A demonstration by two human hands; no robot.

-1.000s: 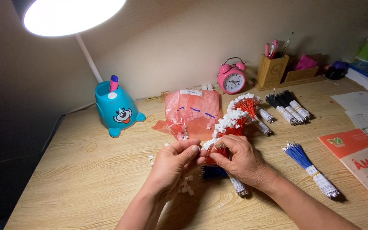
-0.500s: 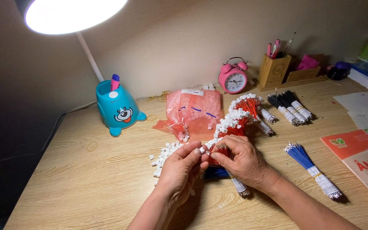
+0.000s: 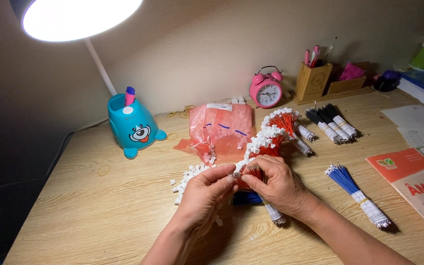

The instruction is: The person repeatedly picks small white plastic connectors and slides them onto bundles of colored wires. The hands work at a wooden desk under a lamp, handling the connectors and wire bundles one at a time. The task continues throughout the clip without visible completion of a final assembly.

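Note:
My left hand [image 3: 204,194] and my right hand [image 3: 277,182] meet over the middle of the wooden desk [image 3: 99,221]. Their fingertips pinch a small white plastic connector [image 3: 236,172] and a thin red wire. The right hand also rests on a bundle of red wires with white connectors [image 3: 267,141]. A scatter of loose white connectors [image 3: 187,177] lies just left of the left hand. A blue wire bundle [image 3: 245,198] is partly hidden under my hands.
A pink bag of white connectors [image 3: 220,130] lies behind the hands. A blue animal-shaped pen holder [image 3: 132,126], lamp [image 3: 77,18], pink alarm clock [image 3: 267,91] and wooden pen stand [image 3: 312,78] stand at the back. Black wire bundles [image 3: 331,123], another blue bundle [image 3: 357,192] and books [image 3: 418,181] lie right.
My left hand has shifted slightly right and closed on the connector against the right fingertips. The loose connectors left of it have come into view.

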